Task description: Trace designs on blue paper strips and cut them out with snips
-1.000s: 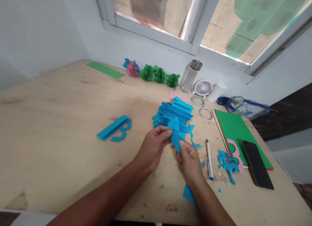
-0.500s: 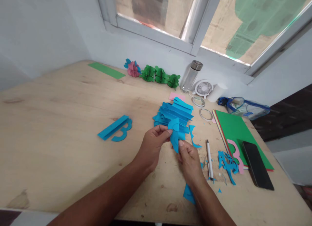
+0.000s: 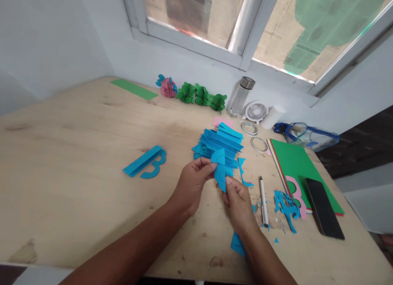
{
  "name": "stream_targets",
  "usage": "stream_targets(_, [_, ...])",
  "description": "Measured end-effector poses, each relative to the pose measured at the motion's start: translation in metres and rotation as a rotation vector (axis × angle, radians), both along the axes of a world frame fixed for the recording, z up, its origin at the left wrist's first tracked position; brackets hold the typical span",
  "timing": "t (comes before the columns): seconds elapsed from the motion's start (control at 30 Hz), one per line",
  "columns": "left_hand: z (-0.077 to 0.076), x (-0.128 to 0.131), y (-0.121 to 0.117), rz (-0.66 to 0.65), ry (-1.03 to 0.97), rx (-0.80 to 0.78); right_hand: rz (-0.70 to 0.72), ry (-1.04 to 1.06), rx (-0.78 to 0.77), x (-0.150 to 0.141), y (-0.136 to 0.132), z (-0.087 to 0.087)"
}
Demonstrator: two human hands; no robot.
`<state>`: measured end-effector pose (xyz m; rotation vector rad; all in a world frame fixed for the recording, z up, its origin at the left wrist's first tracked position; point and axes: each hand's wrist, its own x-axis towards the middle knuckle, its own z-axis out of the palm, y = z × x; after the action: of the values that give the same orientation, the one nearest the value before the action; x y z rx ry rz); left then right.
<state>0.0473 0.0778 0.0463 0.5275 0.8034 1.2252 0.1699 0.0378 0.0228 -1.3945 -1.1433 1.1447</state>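
Between my two hands is a small folded blue paper piece (image 3: pixel 220 170) with a curved edge and faint drawn lines. My left hand (image 3: pixel 196 178) pinches its left side between thumb and fingers. At its lower right, my right hand (image 3: pixel 238 197) grips the edge, some fingers hidden underneath. Just beyond lies a pile of folded blue paper strips (image 3: pixel 217 141). To the left rests a folded blue paper with a scalloped cut-out (image 3: pixel 145 162). A blue offcut (image 3: pixel 243 172) lies right of the held piece, and another blue paper (image 3: pixel 238 245) is partly under my right forearm.
On the right are a white pen (image 3: pixel 263 201), blue scraps (image 3: pixel 287 207), a pink scalloped cut-out (image 3: pixel 297 195), a black phone (image 3: pixel 324 208) and green paper (image 3: pixel 301 162). Tape rolls (image 3: pixel 259 144), a fan (image 3: pixel 256 111), a glass bottle (image 3: pixel 240 98) and green paper pompoms (image 3: pixel 202 94) stand toward the wall.
Almost nothing differs. Both hands keep hold of the blue paper piece in the same place, with only a very slight shift of the right fingers along its lower edge.
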Motion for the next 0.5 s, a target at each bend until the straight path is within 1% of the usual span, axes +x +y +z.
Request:
stream_targets(0.2, [0.0012, 0.0008, -0.0007, -0.008, -0.005, 0.005, -0.001, 0.009, 0.01, 0.0006, 0.0, -0.0033])
stream_targets(0.5, [0.0007, 0.0022, -0.0029, -0.048, -0.023, 0.016, -0.022, 0.029, -0.003, -0.0008, 0.0, -0.0016])
